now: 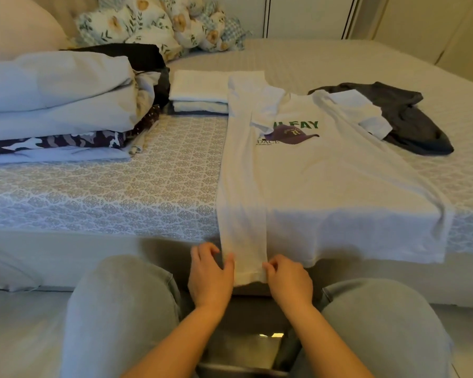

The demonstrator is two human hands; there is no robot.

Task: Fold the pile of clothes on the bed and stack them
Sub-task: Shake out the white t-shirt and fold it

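T-shirt (325, 186) centre frame on bed (120, 186); folded stack (200, 95) behind its upper left; bedding pile (58, 105) far left; dark garment (410, 118) upper right.

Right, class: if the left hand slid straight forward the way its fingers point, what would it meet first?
The left hand already pinches the hem of the folded strip of the white T-shirt. Straight ahead is probably the bed's edge, then patterned sheet; depth is unclear.
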